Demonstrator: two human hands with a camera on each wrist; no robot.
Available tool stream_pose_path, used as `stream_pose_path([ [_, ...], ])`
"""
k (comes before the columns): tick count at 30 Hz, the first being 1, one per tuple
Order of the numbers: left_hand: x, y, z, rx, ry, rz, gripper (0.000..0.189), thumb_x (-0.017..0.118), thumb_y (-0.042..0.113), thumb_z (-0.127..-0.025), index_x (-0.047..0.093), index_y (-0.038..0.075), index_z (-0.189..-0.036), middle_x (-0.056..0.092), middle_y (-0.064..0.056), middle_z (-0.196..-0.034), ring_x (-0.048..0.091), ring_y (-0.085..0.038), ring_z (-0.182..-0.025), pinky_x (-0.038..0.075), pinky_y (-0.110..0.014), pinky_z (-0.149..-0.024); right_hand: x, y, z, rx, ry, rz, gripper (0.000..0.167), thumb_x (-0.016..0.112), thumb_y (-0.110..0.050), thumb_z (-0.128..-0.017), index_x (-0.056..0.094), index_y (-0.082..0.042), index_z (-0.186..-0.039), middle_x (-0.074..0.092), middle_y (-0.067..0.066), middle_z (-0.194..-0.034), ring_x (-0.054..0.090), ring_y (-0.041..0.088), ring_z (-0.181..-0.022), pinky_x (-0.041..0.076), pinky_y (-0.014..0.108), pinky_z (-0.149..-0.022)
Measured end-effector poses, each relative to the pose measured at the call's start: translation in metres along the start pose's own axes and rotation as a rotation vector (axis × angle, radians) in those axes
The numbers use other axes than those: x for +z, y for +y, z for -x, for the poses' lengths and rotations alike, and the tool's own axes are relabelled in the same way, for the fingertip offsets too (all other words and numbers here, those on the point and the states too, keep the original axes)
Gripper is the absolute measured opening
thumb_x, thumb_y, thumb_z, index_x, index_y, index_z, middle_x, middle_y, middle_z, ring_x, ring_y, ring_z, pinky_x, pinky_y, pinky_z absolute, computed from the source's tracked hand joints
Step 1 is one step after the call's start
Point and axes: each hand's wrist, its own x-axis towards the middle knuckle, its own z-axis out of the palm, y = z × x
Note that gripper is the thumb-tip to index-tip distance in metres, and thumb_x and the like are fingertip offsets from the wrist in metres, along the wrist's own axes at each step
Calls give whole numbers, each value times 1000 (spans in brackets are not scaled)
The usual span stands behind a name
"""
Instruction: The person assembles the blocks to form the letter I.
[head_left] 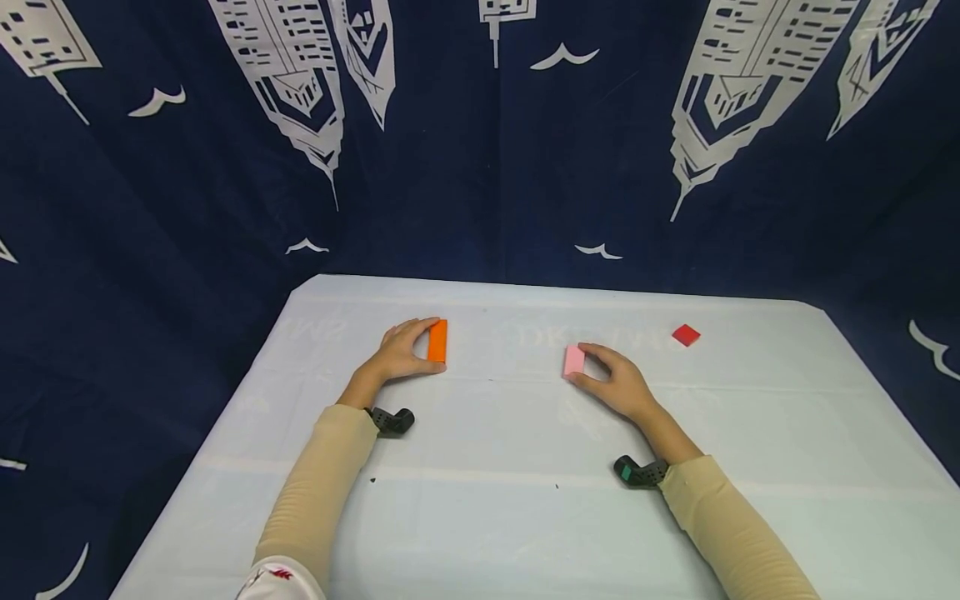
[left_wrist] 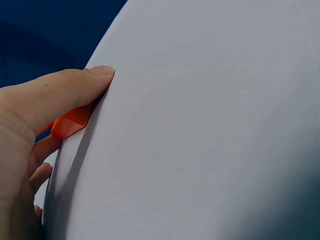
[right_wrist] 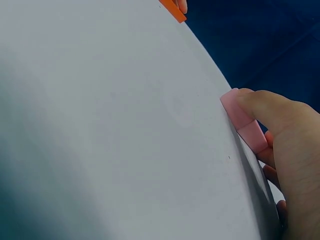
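Note:
An orange rectangular block (head_left: pixel 438 341) stands near the back of the table, left of the middle. My left hand (head_left: pixel 401 350) pinches it between the thumb at its near end and the fingers at its far end. Farther right, my right hand (head_left: pixel 617 382) grips a pink block (head_left: pixel 573 361) in the same way. In the right wrist view, the thumb lies on the pink block (right_wrist: pixel 244 120), which shows two faces. Most of the orange block (left_wrist: pixel 72 122) is hidden behind the thumb in the left wrist view.
A flat red diamond-shaped piece (head_left: pixel 686 335) lies at the back right of the white table (head_left: pixel 495 517). Behind the table hangs a dark blue curtain (head_left: pixel 450 192) printed with pale buildings. Small dark specks dot the tabletop.

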Motion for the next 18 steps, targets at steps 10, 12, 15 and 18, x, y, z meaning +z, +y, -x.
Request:
stream_pose_path([
  [10, 2, -2, -1, -14, 46, 18, 91, 80, 45, -74, 38, 20, -150, 38, -11, -152, 25, -32, -142, 11, -53, -113, 0, 0, 0, 0, 5, -3, 66, 74, -36, -86, 52, -3, -139, 48, 21, -143, 38, 39, -136, 28, 52, -110],
  [12, 3, -2, 0, -13, 57, 23, 91, 80, 46, -73, 39, 21, -150, 39, -11, -152, 26, -32, -141, 11, -53, -113, 0, 0, 0, -2, 7, -6, 65, 74, -35, -86, 53, -3, -139, 48, 21, -143, 38, 39, -135, 28, 52, -110],
  [15, 4, -2, 0, -13, 74, 27, 91, 81, 47, -72, 40, 22, -149, 40, -10, -151, 26, -33, -141, 11, -54, -113, 0, 0, 0, -3, 9, -6, 66, 74, -35, -86, 53, -3, -139, 48, 21, -143, 38, 38, -135, 28, 52, -110],
  [18, 5, -2, 0, -10, 92, 35, 91, 82, 47, -71, 42, 22, -148, 41, -10, -151, 28, -34, -140, 12, -54, -113, 0, 0, 1, -3, 9, -4, 65, 74, -35, -86, 53, -3, -138, 48, 21, -143, 39, 38, -135, 28, 52, -110],
])
